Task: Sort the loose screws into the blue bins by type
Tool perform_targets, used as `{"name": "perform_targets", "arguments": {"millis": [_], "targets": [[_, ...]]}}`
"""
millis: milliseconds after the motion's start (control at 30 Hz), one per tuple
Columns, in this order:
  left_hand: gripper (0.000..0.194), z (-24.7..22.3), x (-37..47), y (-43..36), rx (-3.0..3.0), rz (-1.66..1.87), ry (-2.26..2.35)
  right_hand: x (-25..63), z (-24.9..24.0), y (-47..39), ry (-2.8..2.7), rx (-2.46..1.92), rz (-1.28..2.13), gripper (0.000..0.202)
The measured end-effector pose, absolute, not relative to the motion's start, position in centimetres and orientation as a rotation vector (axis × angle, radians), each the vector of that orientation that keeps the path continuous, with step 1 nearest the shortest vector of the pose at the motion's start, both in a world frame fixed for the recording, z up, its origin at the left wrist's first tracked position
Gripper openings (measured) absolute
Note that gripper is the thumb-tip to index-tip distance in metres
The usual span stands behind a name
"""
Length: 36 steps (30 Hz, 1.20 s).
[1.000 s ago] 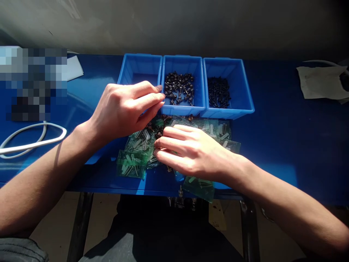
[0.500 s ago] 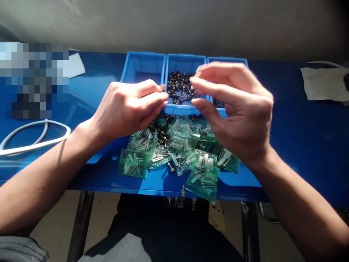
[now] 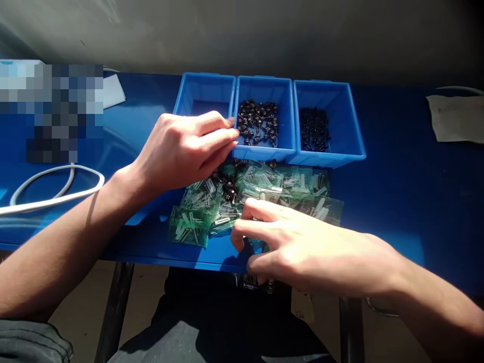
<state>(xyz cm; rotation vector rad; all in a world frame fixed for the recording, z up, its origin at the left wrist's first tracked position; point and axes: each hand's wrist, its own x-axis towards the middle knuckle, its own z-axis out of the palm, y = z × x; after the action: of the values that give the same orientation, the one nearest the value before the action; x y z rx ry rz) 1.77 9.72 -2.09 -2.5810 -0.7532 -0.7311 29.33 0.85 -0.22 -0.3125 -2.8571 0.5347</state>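
Along the table's near edge, many green packets (image 3: pixel 264 189) lay unsorted — right hand (image 3: pixel 302 252) spread over them, left hand (image 3: pixel 185 148) pressed together, its hold hidden; black screws filled two bins (image 3: pixel 264 151).

The left hand (image 3: pixel 185 151) lay palm down with its fingers stretched out together toward the right, forearm angling in from the lower left, while the right hand (image 3: pixel 302 247) reached leftward, fingers loosely curled and spread.
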Motion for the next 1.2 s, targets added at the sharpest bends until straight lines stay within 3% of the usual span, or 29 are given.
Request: {"name": "perform_targets", "arguments": {"millis": [333,733,967,1200], "targets": [[0.016,-2.3,1.7,9.5,-2.611,-0.715,-0.834,29.3,-0.2,1.5,-2.845,-0.344,0.457,0.032],[0.018,-2.3,1.7,9.8,-2.582,-0.76,-0.736,29.3,-1.0,1.8,-2.796,-0.409,0.357,0.018],[0.018,-2.1,1.8,9.8,-2.594,-0.75,-0.728,30.8,-0.5,2.6,-2.794,-0.452,0.572,0.022],[0.015,-2.2,1.9,9.9,-2.552,-0.777,-0.672,30.6,-0.4,2.3,-2.821,-0.441,0.506,0.023]]}}
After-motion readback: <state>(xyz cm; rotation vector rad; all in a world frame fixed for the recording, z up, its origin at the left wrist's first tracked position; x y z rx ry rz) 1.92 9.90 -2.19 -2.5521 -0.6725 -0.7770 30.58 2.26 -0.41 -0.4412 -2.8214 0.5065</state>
